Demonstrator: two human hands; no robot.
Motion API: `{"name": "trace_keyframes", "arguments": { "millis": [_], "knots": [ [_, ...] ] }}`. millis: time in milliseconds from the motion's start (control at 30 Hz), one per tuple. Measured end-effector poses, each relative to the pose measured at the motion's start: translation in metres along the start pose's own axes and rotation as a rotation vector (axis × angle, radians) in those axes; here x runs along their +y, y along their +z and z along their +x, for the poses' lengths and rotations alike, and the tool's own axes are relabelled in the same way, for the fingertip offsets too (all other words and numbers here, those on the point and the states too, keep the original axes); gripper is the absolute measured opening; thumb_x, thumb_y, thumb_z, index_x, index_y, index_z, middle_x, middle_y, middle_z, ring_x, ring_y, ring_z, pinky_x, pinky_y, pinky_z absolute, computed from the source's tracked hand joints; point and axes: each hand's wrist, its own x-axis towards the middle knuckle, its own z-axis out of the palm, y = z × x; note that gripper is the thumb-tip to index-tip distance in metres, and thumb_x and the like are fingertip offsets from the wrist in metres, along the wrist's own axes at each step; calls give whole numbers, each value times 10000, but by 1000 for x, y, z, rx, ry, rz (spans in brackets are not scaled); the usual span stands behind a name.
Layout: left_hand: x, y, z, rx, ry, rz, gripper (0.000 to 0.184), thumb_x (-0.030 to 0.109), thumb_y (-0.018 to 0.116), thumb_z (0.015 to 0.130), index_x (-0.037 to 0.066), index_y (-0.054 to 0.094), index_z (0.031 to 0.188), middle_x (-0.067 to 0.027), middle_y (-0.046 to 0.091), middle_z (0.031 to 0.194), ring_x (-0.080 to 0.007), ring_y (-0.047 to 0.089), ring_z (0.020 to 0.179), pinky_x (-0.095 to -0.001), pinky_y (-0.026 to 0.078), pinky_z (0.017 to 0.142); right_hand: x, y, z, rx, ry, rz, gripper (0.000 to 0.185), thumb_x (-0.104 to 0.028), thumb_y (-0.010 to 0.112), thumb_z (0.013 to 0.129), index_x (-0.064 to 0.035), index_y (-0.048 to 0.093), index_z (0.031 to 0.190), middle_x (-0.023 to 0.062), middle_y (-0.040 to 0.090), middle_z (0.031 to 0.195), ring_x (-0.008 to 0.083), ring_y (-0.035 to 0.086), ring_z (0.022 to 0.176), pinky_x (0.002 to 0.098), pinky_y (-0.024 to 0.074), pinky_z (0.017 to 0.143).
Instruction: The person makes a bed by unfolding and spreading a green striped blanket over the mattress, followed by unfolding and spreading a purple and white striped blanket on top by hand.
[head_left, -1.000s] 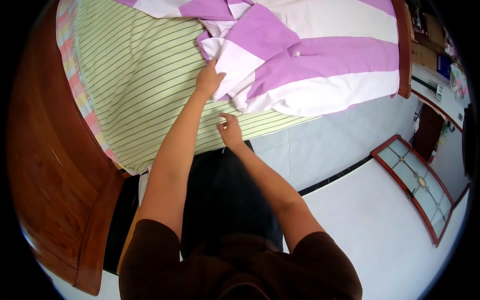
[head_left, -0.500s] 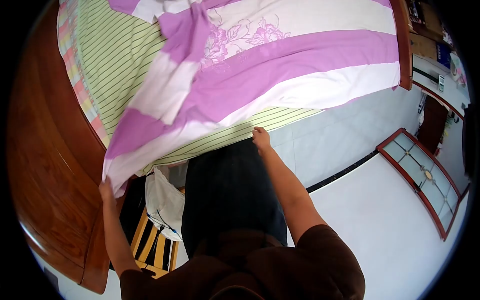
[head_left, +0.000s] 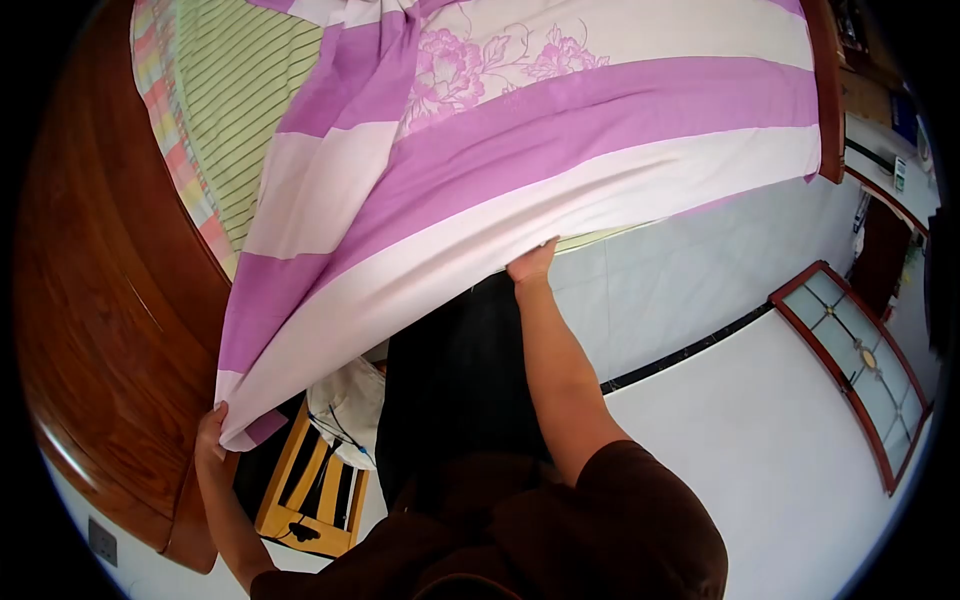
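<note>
A purple and white bed sheet [head_left: 480,180] with embroidered flowers spreads over the bed, its near side drawn into a taut diagonal. My left hand [head_left: 210,432] is closed on its lower left corner, beside the wooden headboard. At the near edge of the mattress, my right hand [head_left: 533,264] grips the sheet's white border, with some fingers hidden by the cloth. Part of the sheet is folded back on the left. There a green striped sheet [head_left: 235,100] shows beneath it, next to a checked pastel cloth [head_left: 165,125].
The brown headboard [head_left: 100,300] curves along the left, and a wooden footboard [head_left: 828,90] bounds the bed on the right. Below my left arm stand a slatted wooden piece [head_left: 315,490] and a white bag [head_left: 348,400] with cables. A red-framed glass panel [head_left: 860,360] is at the right.
My left hand has pulled the sheet corner down toward me. My right hand has taken hold of the sheet's near edge, which now covers most of the green striped side.
</note>
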Motion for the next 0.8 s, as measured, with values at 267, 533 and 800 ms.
{"name": "trace_keyframes", "arguments": {
  "millis": [267,533,800],
  "knots": [
    [-22,3,51,79,175,96,457,310,460,921,-51,466,1202,-142,577,1060,-231,562,933,-324,440,809,-77,-65,-23,307,-99,-214,510,-400,450,899,-47,421,1266,128,464,1262,287,432,1166,424,364,985],
    [-55,25,94,695,466,271,494,340,408,931,-67,454,1208,-209,555,1108,-305,564,947,-361,461,814,-75,-161,-22,786,-115,-657,351,-115,599,786,77,475,1052,173,563,913,285,584,767,418,490,556],
    [-46,27,96,784,479,135,547,389,403,928,-83,471,1197,-233,534,1141,-310,544,978,-353,441,850,-53,-144,-13,979,-143,-715,312,-91,546,813,82,517,1072,192,589,971,284,601,826,376,512,619]
  ]
}}
